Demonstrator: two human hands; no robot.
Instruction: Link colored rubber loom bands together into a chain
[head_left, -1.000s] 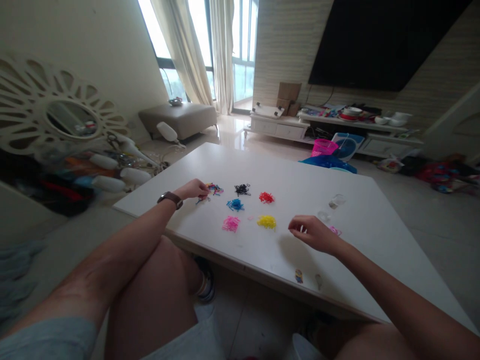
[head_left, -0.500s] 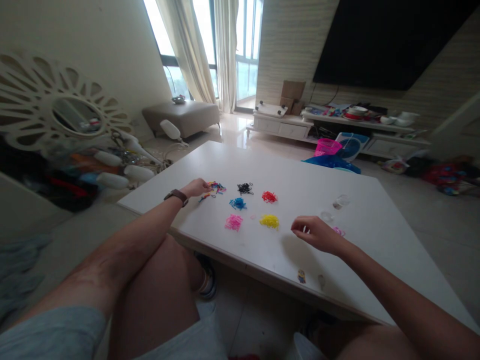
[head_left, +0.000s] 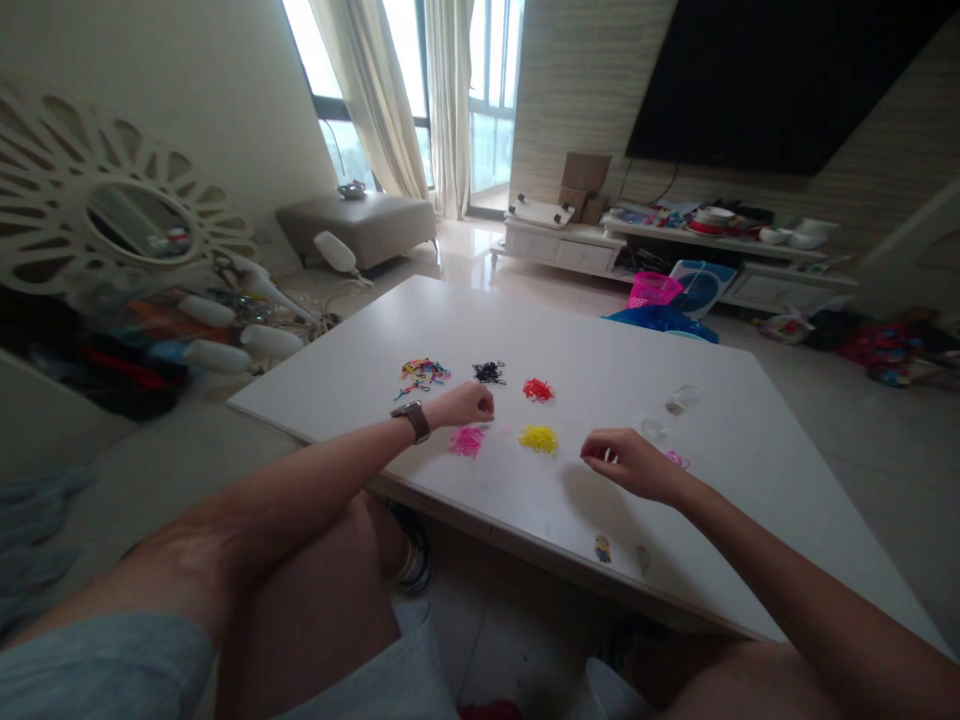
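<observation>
My left hand [head_left: 466, 404], with a watch [head_left: 411, 420] on its wrist, hovers over the spot between the black and pink piles of small rubber bands, hiding the blue pile. Its fingers are pinched together; whatever is in them is too small to make out. The pink pile [head_left: 467, 441] lies just below it, the black pile [head_left: 489, 372] beyond. To the left is a mixed-colour pile [head_left: 424, 373]. A red pile [head_left: 538, 390] and a yellow pile [head_left: 538, 438] lie to the right. My right hand [head_left: 626, 461] is curled, fingertips together, right of the yellow pile; its contents cannot be made out.
The white table [head_left: 585, 345] carries clear containers [head_left: 685, 398] and pink pieces [head_left: 676, 458] by my right hand. A small cartoon figure [head_left: 602, 548] lies at its near edge. Beyond stand a pink basket [head_left: 654, 289] and a TV cabinet [head_left: 559, 247]. A lamp [head_left: 274, 340] is at the left.
My left hand has moved right from the mixed-colour pile to above the blue pile, which it now covers. My right hand has stayed nearly still.
</observation>
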